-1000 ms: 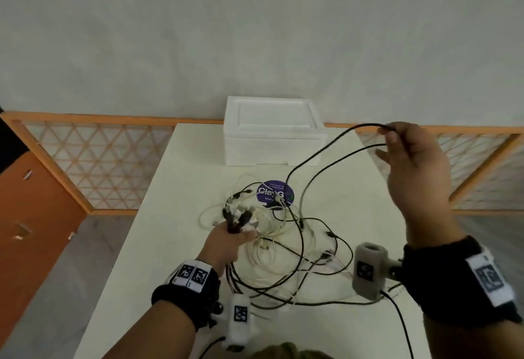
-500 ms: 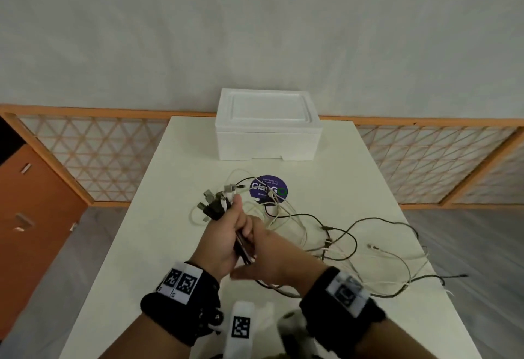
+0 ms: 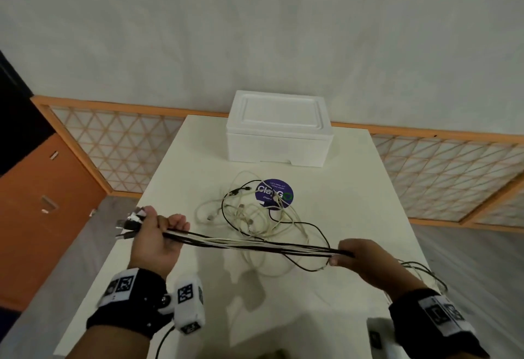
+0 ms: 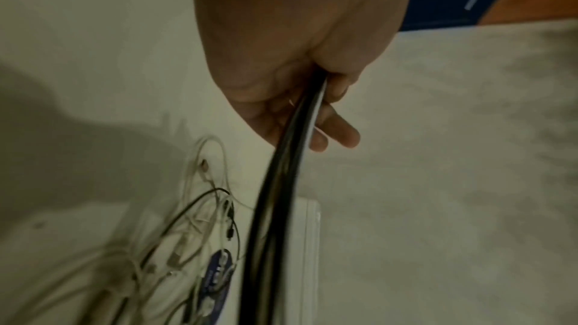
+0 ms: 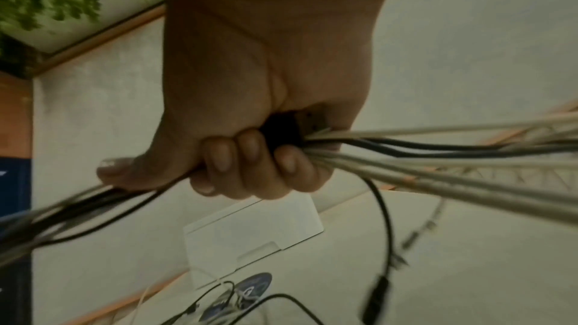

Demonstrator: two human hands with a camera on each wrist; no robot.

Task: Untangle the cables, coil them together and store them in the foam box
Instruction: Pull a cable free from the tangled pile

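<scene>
The cables are now drawn taut between the left hand and right hand, where half a second ago both fists were together. Fingers are curled round the bundle. Straightening seems underway; loops beyond the fingers remain on the counter.

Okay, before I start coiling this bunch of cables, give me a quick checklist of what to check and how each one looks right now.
1. Left hand grips the plug ends: ok.
2. Right hand grips the cable bundle: ok.
3. Bundle stretched straight between hands: ok.
4. All cables untangled: not ok, loose cables lie looped on the table.
5. Foam box open: not ok, lid on.
6. Every cable gathered: cannot tell.
</scene>
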